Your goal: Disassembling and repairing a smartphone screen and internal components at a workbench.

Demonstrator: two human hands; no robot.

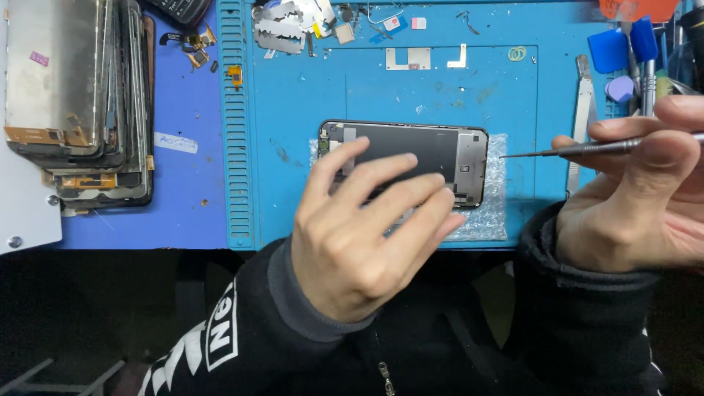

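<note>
Phone (pixel 440 150) under flat open left hand (pixel 359 227), right hand (pixel 638 198) pinching screwdriver (pixel 579 149)

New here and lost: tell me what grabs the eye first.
An opened phone lies on bubble wrap in the middle of the blue mat, with the left hand spread over it. The right hand holds a thin screwdriver pointing at the phone's right end. A stack of old screens sits far left.

A phone repair workshop is showing here: a blue repair mat (pixel 293 95) is covering the tabletop, stacked phone screens (pixel 81 95) are piling up left, small metal parts (pixel 286 26) are lying scattered.
</note>
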